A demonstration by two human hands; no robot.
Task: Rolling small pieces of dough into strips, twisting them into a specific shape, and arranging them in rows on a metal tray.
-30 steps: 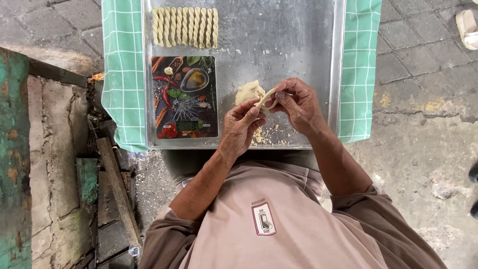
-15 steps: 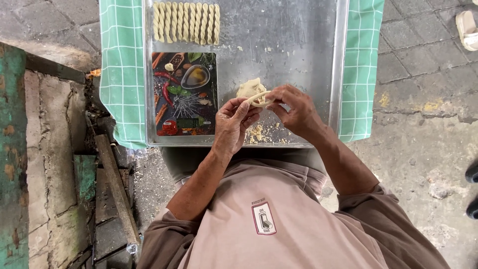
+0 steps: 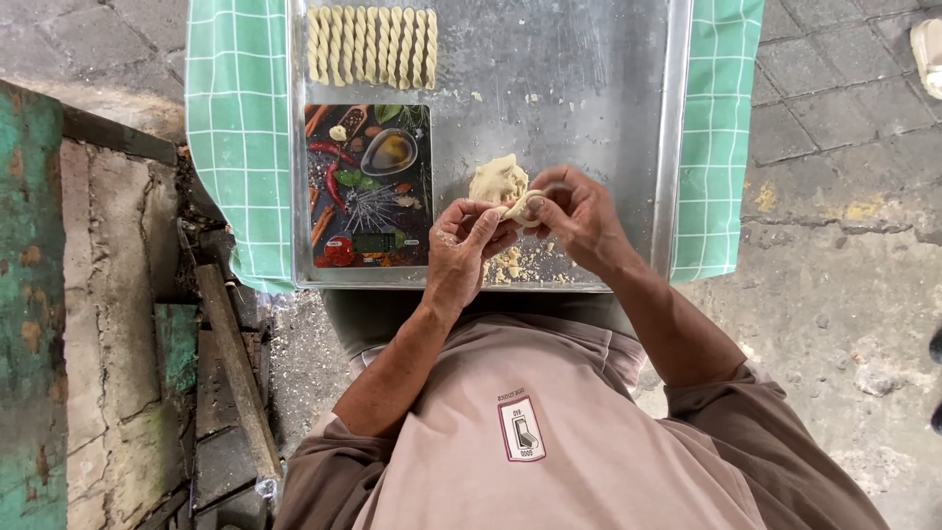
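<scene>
2 hands' fingers pinch a dough piece over the metal tray holding twisted dough sticks.

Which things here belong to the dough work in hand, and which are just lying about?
In use: left hand, right hand, dough strip, dough lump, twisted dough row, metal tray.
Lying about: kitchen scale, green checked cloth, dough crumbs.
</scene>
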